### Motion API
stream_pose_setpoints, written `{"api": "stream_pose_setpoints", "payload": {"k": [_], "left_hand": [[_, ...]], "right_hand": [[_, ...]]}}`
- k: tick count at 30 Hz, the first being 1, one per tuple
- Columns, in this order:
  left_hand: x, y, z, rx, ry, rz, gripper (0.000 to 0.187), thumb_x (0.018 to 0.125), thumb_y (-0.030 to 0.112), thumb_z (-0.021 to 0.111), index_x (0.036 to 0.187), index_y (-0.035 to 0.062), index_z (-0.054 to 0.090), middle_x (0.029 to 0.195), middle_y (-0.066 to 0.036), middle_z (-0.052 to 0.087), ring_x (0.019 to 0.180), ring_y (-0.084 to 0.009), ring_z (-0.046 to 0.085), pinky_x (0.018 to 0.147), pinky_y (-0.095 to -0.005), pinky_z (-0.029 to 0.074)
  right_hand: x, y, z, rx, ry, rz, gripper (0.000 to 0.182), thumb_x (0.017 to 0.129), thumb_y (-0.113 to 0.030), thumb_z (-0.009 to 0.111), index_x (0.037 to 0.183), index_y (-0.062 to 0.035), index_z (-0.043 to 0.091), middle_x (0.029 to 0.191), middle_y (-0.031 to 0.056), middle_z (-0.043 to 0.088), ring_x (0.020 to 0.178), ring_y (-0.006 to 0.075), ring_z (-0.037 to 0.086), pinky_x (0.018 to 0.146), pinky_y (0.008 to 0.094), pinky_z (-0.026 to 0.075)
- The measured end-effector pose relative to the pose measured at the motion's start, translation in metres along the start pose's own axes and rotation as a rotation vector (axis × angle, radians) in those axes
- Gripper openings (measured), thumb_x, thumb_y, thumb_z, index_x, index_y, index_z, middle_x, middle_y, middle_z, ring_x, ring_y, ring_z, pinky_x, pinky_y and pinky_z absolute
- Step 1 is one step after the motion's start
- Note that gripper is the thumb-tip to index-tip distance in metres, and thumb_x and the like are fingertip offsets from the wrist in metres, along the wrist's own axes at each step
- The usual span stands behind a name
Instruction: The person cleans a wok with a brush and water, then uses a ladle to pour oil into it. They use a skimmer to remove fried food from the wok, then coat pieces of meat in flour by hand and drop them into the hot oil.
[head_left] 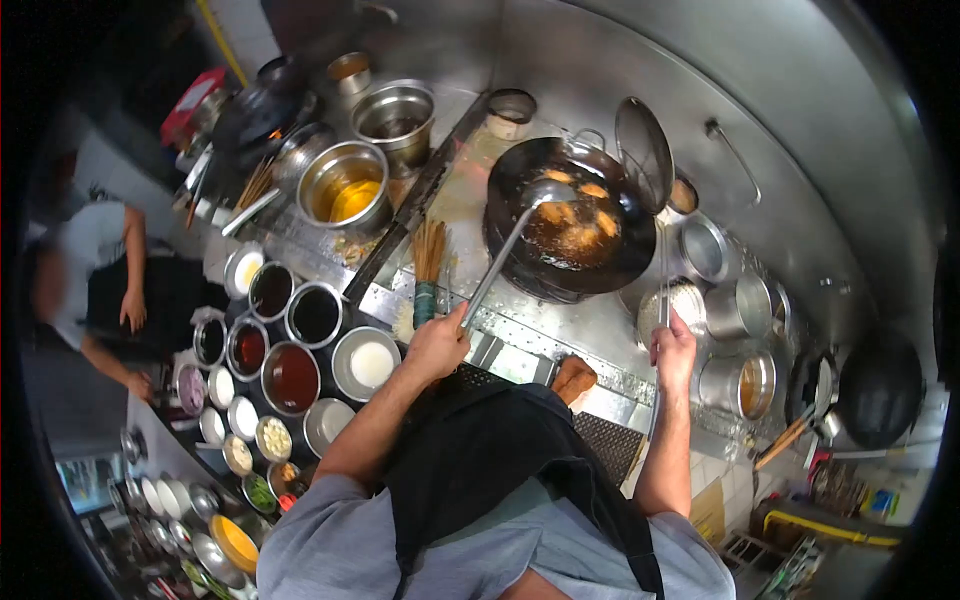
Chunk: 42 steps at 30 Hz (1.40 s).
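Note:
My left hand (438,344) is closed around the handle of a long metal ladle (497,262). The ladle's bowl reaches over the black wok (506,178), where several golden-brown pieces of food (578,236) sit in dark bubbling oil. My right hand (674,350) grips the thin handle of a round mesh skimmer (642,150). That skimmer is tilted up at the wok's right rim, above the oil. Beside my left hand stands a bamboo wok brush (428,252) with a green-bound handle. A brown piece of food or cloth (573,378) lies near the front edge between my arms.
Seasoning containers (291,377) crowd the left side. Metal pots (740,305) stand right of the wok, and a pot of yellow liquid (345,188) is at back left. Another person (105,270) stands at far left. A second wok (882,388) is at far right.

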<state>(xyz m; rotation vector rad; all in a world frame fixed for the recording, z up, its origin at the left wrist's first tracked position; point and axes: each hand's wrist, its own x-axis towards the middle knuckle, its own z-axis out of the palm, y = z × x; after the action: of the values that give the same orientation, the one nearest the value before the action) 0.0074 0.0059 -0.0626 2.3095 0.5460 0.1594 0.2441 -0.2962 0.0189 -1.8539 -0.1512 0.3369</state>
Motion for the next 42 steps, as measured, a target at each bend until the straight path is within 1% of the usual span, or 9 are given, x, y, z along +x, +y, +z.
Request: {"api": "stream_pose_setpoints", "payload": {"k": [12,21,27,31,34,36,38,40,42], "left_hand": [[0.029,0.155,-0.001,-0.073,-0.177,0.304,0.066,0.082,0.007,0.062,0.144,0.0079,0.041,0.066,-0.013,0.052,0.058,-0.0247,0.053,0.062,-0.0354,0.048],[0.049,0.380,0.264,-0.184,-0.518,0.540,0.059,0.085,0.014,0.059,0.142,0.0130,0.044,0.087,-0.018,0.067,0.080,-0.0361,0.066,0.073,-0.0450,0.051],[0.036,0.428,0.434,0.080,-0.497,0.610,0.056,0.085,0.007,0.054,0.141,0.0073,0.046,0.108,-0.021,0.065,0.096,-0.0367,0.064,0.081,-0.0453,0.051],[0.035,0.430,0.432,0.203,-0.667,0.605,0.050,0.085,0.005,0.054,0.135,0.0076,0.053,0.120,-0.019,0.060,0.106,-0.0374,0.059,0.088,-0.0458,0.048],[0.028,0.418,0.337,-0.063,-0.231,0.926,0.040,0.086,0.004,0.056,0.126,0.0070,0.060,0.112,-0.018,0.061,0.101,-0.0354,0.060,0.087,-0.0445,0.047],[0.032,0.370,0.284,-0.223,0.028,0.882,0.031,0.086,0.006,0.061,0.117,0.0071,0.065,0.107,-0.018,0.061,0.097,-0.0339,0.060,0.084,-0.0438,0.048],[0.021,0.327,0.236,-0.122,0.212,0.581,0.029,0.091,0.010,0.057,0.120,0.0039,0.061,0.102,-0.014,0.064,0.088,-0.0264,0.064,0.072,-0.0394,0.050],[0.003,0.311,0.201,-0.541,-0.208,-0.194,0.030,0.098,0.018,0.054,0.125,0.0041,0.056,0.100,-0.012,0.064,0.087,-0.0173,0.063,0.067,-0.0310,0.051],[0.007,0.268,0.205,-0.906,-0.282,-0.300,0.030,0.099,0.019,0.052,0.126,0.0045,0.054,0.099,-0.011,0.063,0.084,-0.0147,0.061,0.065,-0.0287,0.051]], "right_hand": [[-0.080,0.117,0.003,0.561,-0.023,0.287,0.053,0.090,-0.007,0.048,0.142,0.0004,0.041,0.073,0.0020,0.059,0.049,0.0086,0.049,0.043,0.0227,0.040],[-0.094,0.151,-0.039,0.523,-0.224,0.289,0.014,0.092,-0.009,0.052,0.102,0.0000,0.058,0.078,0.0062,0.061,0.057,0.0133,0.056,0.045,0.0280,0.044],[-0.100,0.199,-0.074,1.036,-0.327,0.155,0.019,0.095,-0.008,0.058,0.111,0.0001,0.056,0.105,0.0077,0.060,0.099,0.0166,0.057,0.085,0.0349,0.049],[-0.085,0.243,-0.097,1.142,-0.458,-0.092,0.028,0.099,-0.015,0.054,0.122,-0.0011,0.051,0.117,0.0100,0.056,0.109,0.0194,0.054,0.095,0.0370,0.046],[-0.068,0.239,-0.095,0.917,-0.394,-0.169,0.031,0.101,-0.020,0.051,0.126,-0.0022,0.048,0.122,0.0108,0.054,0.115,0.0205,0.053,0.100,0.0386,0.045],[-0.081,0.151,-0.102,0.494,0.028,-0.075,0.020,0.099,-0.017,0.052,0.112,-0.0021,0.052,0.105,0.0080,0.060,0.094,0.0165,0.060,0.083,0.0340,0.052],[-0.075,0.127,-0.112,0.602,-0.293,0.156,0.017,0.100,-0.015,0.049,0.110,-0.0015,0.053,0.088,0.0047,0.062,0.073,0.0130,0.060,0.064,0.0273,0.052],[-0.071,0.118,-0.084,0.611,-0.233,0.068,0.015,0.101,-0.011,0.046,0.102,0.0003,0.055,0.084,0.0071,0.061,0.062,0.0118,0.057,0.055,0.0247,0.048],[-0.075,0.093,-0.067,0.722,-0.356,0.113,0.015,0.101,-0.011,0.045,0.102,-0.0001,0.055,0.083,0.0068,0.061,0.063,0.0124,0.059,0.056,0.0246,0.048]]}}
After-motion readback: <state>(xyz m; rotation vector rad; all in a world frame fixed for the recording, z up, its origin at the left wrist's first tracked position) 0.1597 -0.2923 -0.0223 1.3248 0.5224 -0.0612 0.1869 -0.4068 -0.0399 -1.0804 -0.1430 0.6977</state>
